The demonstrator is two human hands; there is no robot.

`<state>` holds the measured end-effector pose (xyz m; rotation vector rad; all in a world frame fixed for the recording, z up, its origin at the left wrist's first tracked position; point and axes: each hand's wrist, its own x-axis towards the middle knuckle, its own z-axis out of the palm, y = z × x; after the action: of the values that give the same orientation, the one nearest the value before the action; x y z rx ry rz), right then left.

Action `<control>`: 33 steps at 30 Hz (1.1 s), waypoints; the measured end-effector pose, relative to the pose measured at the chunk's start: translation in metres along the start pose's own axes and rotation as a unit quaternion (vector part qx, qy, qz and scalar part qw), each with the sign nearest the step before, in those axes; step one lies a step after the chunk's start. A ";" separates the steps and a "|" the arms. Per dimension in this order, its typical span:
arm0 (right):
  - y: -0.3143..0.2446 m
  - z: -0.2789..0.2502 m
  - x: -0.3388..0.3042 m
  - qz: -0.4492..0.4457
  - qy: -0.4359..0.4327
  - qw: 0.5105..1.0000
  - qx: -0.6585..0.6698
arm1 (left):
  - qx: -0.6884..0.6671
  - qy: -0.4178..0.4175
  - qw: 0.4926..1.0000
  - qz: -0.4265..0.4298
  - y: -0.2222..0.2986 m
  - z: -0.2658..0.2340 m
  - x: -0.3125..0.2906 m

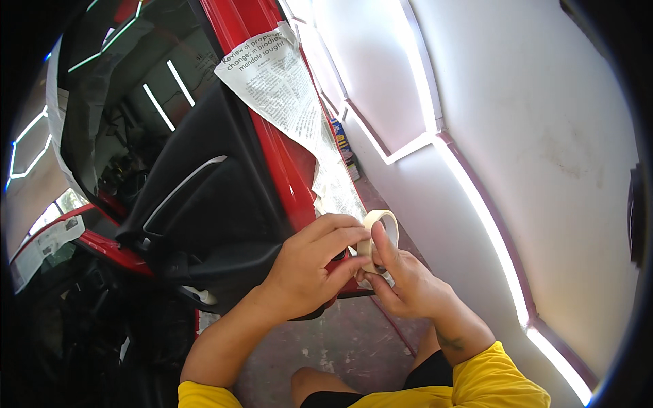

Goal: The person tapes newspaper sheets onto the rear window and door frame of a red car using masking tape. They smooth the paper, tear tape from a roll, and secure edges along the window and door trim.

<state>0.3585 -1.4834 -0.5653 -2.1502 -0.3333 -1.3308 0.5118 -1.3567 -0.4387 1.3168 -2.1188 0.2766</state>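
A cream roll of masking tape (372, 219) stands on edge between my hands, beside the lower end of a red car door (266, 136). My right hand (408, 282) is closed round the roll, thumb up against its side. From the left, the curled fingertips and thumb of my left hand (309, 262) pinch at the roll's near edge; whether a loose strip is between them is hidden. Newspaper (279, 92) covers the outer side of the door and runs down under the tape. Its lower end is partly behind my hands.
The door's black inner panel (211, 183) and window glass (143, 75) are on the left. More newspaper (44, 248) covers another red car part at far left. A white wall with bright light strips (476, 190) rises at right. Printed containers (343, 146) stand behind the door.
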 end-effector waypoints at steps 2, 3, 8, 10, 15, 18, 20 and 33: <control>-0.005 -0.005 -0.001 0.023 -0.031 0.999 0.016 | 0.033 0.012 0.999 0.030 -0.007 0.002 -0.005; -0.009 -0.007 0.001 0.010 -0.052 0.999 -0.012 | 0.044 0.014 0.999 0.026 -0.008 0.002 -0.007; -0.023 -0.007 0.009 0.011 -0.130 0.987 -0.096 | 0.112 0.062 0.990 0.053 -0.010 0.013 -0.029; -0.023 -0.004 0.009 0.004 -0.144 0.984 -0.101 | 0.160 0.080 0.981 0.079 -0.011 0.023 -0.034; -0.017 -0.003 0.005 0.081 -0.017 0.997 0.003 | -0.019 0.097 0.994 -0.054 -0.012 0.027 -0.044; -0.009 -0.011 0.010 0.001 0.099 0.991 -0.088 | -0.113 0.054 0.985 -0.116 0.001 0.009 -0.051; -0.027 -0.010 0.009 0.025 0.135 0.986 -0.099 | -0.132 0.063 0.980 -0.137 -0.003 0.011 -0.050; -0.005 -0.012 0.049 0.145 0.333 0.899 0.245 | 0.135 0.189 0.972 0.030 0.015 -0.009 -0.007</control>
<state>0.3701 -1.4912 -0.5165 -1.1852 -0.0479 -1.5097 0.5043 -1.3395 -0.4338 1.2312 -1.8418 0.7992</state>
